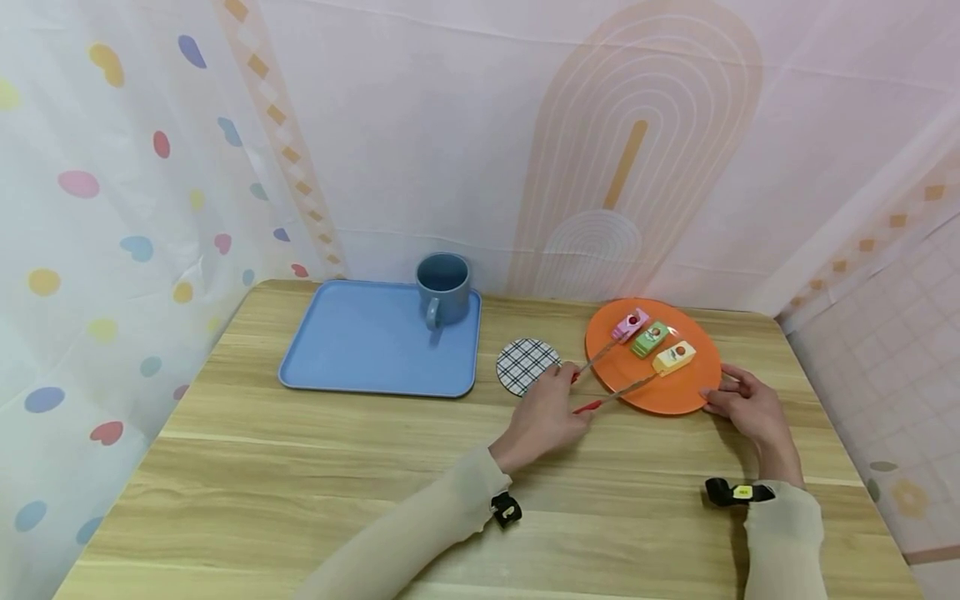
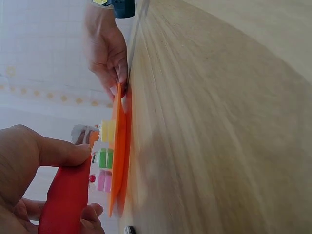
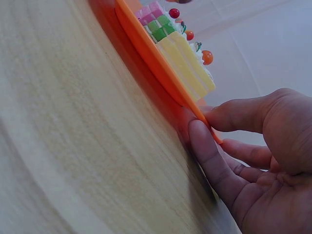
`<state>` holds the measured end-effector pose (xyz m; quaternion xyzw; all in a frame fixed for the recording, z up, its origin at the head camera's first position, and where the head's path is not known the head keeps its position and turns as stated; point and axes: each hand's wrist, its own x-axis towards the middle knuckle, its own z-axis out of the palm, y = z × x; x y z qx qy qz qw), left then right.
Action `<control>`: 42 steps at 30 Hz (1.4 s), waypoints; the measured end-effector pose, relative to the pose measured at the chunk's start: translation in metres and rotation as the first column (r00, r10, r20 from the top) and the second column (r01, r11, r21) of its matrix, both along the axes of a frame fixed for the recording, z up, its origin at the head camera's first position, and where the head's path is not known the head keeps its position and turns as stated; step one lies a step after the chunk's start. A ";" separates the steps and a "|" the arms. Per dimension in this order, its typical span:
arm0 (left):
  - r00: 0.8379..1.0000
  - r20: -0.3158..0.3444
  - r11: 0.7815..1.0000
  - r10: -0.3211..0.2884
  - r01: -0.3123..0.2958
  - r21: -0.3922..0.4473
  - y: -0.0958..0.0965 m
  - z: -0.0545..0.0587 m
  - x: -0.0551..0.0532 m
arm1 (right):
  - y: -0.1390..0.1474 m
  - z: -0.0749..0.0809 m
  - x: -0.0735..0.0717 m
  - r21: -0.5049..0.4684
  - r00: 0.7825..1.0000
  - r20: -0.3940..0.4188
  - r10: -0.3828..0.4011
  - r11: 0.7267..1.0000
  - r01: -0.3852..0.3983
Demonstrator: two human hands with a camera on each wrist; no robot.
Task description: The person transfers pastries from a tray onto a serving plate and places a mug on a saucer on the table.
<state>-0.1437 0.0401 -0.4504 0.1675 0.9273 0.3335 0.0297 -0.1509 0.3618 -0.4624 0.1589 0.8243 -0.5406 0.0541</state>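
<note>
My left hand (image 1: pixel 547 412) grips red-handled metal tongs (image 2: pixel 63 200), whose two arms stand spread apart. One arm reaches to the pink toy cake slice (image 1: pixel 630 323), the other to the yellow one (image 1: pixel 673 357). Between these two lies a green slice (image 1: pixel 649 338). All three sit on an orange plate (image 1: pixel 667 402), each topped with a small round fruit. At the plate's near right edge, my right hand (image 1: pixel 750 410) pinches the rim between thumb and fingers, as the right wrist view shows.
Left of the plate lies a round checked coaster (image 1: pixel 525 363), partly overlapped by the left hand. Farther left is a blue tray (image 1: pixel 375 342) with a blue-grey mug (image 1: pixel 448 304) at its back right corner. A patterned curtain (image 1: pixel 450 150) hangs behind the wooden table (image 1: pixel 300 467).
</note>
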 end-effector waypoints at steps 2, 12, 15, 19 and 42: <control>1.000 -0.003 1.000 0.005 -0.005 0.007 -0.004 0.000 0.001 | 0.000 0.000 0.000 -0.002 1.000 0.003 0.000 1.000 0.000; 0.999 -0.015 0.997 0.049 -0.048 0.064 -0.022 -0.005 0.002 | -0.001 0.001 0.000 -0.004 1.000 -0.003 -0.005 1.000 0.005; 0.998 -0.016 0.995 0.062 -0.061 0.076 -0.027 -0.005 0.003 | -0.001 0.000 0.001 -0.002 1.000 0.001 -0.007 1.000 0.007; 0.997 -0.005 0.992 0.077 -0.076 0.098 -0.033 -0.005 0.002 | -0.001 0.000 0.001 -0.001 1.000 0.009 -0.009 1.000 0.009; 0.983 -0.016 0.957 0.184 -0.175 0.230 -0.071 -0.004 0.006 | -0.002 0.002 0.000 0.018 1.000 0.004 -0.013 1.000 0.013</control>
